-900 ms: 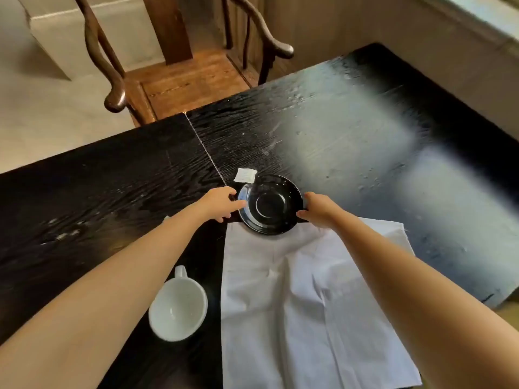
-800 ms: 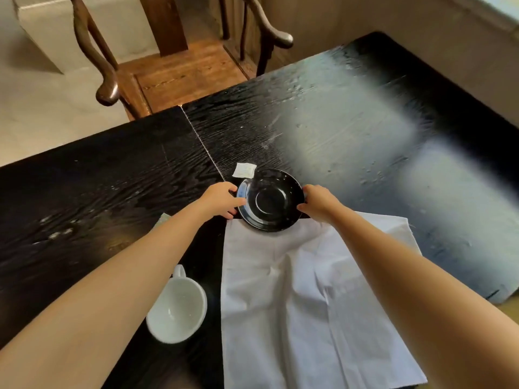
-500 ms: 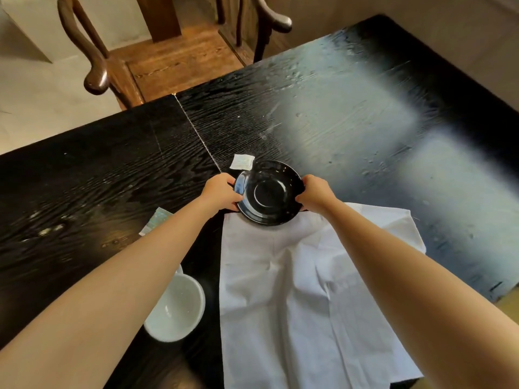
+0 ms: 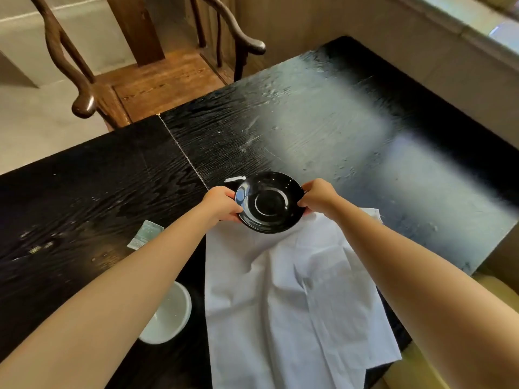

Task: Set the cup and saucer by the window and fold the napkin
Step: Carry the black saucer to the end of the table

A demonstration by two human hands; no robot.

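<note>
A glossy black saucer [image 4: 269,203] is held by its rim on both sides, lifted and tilted a little above the far end of the napkin. My left hand [image 4: 222,203] grips its left edge and my right hand [image 4: 318,196] grips its right edge. The white napkin [image 4: 283,299] lies unfolded and creased on the black table, its far right corner pulled up under my right hand. A white cup [image 4: 168,315] stands near the table's front, left of the napkin, half hidden by my left forearm.
The black wooden table [image 4: 351,130] stretches toward the window sill [image 4: 477,32] at the far right. A small white slip [image 4: 235,179] lies behind the saucer and a greenish packet [image 4: 145,234] by my left arm. A wooden armchair [image 4: 157,77] stands beyond the table.
Both hands closed on the saucer's rim and raised it off the napkin, tilting it slightly. The napkin's far edge has bunched and risen on the right.
</note>
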